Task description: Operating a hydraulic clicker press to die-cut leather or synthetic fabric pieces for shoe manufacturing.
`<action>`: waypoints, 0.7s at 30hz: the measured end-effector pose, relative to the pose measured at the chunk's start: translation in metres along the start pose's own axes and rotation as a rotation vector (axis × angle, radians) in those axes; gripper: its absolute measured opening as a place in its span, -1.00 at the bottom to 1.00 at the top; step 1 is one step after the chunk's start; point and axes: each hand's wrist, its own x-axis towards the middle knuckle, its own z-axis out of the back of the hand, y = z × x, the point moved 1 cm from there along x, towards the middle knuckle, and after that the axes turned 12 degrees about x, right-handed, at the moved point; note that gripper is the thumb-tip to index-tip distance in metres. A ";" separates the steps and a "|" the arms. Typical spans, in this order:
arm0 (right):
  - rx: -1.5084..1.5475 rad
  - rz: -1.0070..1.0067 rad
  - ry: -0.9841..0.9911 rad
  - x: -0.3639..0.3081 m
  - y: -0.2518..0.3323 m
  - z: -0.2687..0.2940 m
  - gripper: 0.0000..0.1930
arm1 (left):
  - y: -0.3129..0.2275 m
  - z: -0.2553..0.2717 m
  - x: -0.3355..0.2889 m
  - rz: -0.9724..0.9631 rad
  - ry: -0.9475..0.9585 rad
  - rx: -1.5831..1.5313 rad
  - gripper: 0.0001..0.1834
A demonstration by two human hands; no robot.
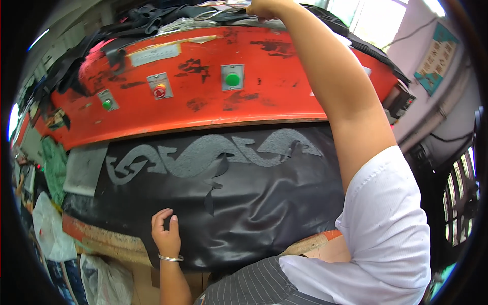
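Observation:
A large black sheet [254, 213] lies on the press bed under a red machine head [284, 96], with several cut-out shapes showing grey along its far edge [213, 152]. My left hand [166, 231], a bangle on the wrist, rests on the sheet's near edge with fingers curled, holding nothing that I can see. My right arm reaches up over the red head, and my right hand [267, 7] is closed on something among the dark pieces [168, 18] piled on top; what it grips is hidden.
The red head carries a green button [232, 79], a red button [159, 91] and a smaller green one [107, 103]. White plastic bags [51, 229] hang at lower left. A fan guard [460, 198] stands at right. Bright windows are behind the machine.

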 end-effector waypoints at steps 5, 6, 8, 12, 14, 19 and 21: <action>0.003 -0.182 -0.358 -0.066 -0.086 0.016 -0.65 | 0.004 -0.041 0.030 -0.040 0.269 -0.183 -0.88; 0.065 -0.127 -0.445 -0.086 -0.105 0.028 -0.61 | 0.009 -0.049 0.035 -0.022 0.343 -0.230 -0.89; 0.419 -0.126 -0.546 -0.149 -0.104 0.035 -0.68 | 0.014 -0.058 0.050 0.033 0.424 -0.332 -0.91; 0.859 -0.473 -0.322 -0.266 -0.147 0.065 -0.71 | -0.030 -0.096 0.080 -0.030 0.643 -0.550 -0.89; 1.069 -0.660 -0.443 -0.319 -0.165 0.057 -0.70 | -0.059 -0.118 0.088 -0.084 0.770 -0.562 -0.87; 1.639 -0.757 -0.315 -0.418 -0.194 0.032 -0.70 | -0.135 -0.180 0.075 -0.304 0.944 -0.463 -0.84; 1.422 -0.838 -0.268 -0.444 -0.212 0.009 -0.74 | -0.170 -0.213 0.062 -0.424 0.998 -0.418 -0.84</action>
